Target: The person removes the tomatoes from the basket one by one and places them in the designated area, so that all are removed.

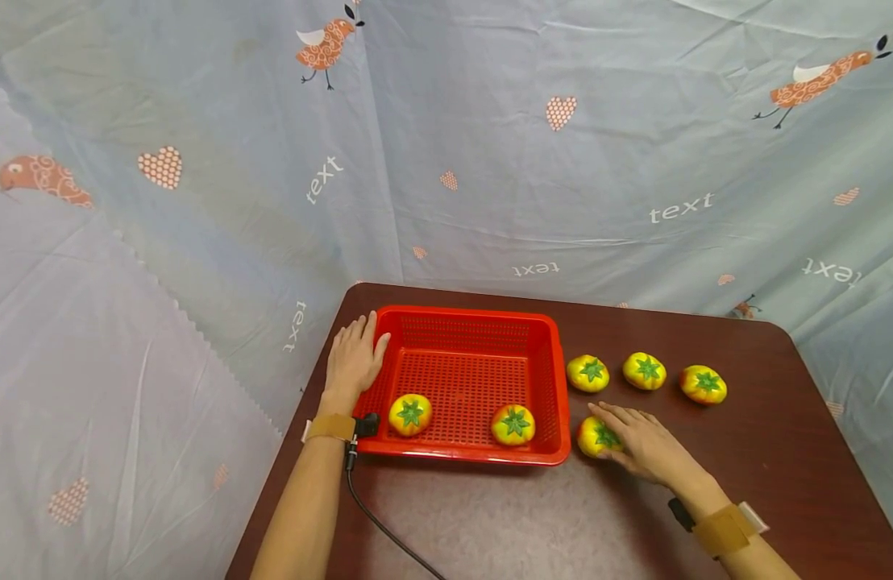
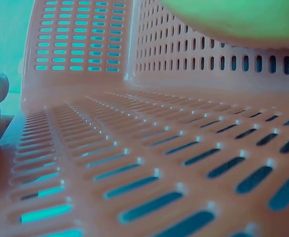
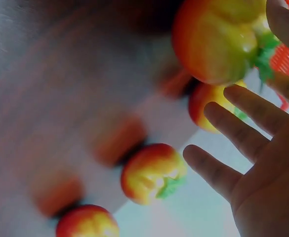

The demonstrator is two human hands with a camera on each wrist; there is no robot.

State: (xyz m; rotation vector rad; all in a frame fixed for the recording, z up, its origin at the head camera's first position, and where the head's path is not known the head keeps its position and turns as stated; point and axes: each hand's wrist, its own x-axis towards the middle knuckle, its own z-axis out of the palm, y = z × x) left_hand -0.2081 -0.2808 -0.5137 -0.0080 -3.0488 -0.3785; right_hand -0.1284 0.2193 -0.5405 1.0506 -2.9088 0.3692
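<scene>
My left hand [image 1: 354, 358] lies along the left rim of a red plastic basket [image 1: 461, 459], its fingers stretched out. Two yellow-red toy tomatoes with green star-shaped leaves are inside: one tomato [image 1: 410, 414] at the front left, another tomato [image 1: 513, 424] at the front right. Just outside the basket's right wall, my right hand [image 1: 650, 445] reaches over a third tomato [image 1: 596, 437], partly covering it. In the right wrist view the fingers [image 3: 243, 123] are spread and fairly straight beside that tomato [image 3: 213, 44]. The left wrist view shows the basket's slotted floor [image 2: 149, 148].
Behind the right hand a row of tomatoes sits on the dark brown table [image 1: 773, 459]: a left one [image 1: 587, 374], a middle one [image 1: 644, 370] and a right one [image 1: 704, 384]. A cable [image 1: 388, 532] runs from the left wrist. A patterned curtain [image 1: 490, 161] hangs behind the table.
</scene>
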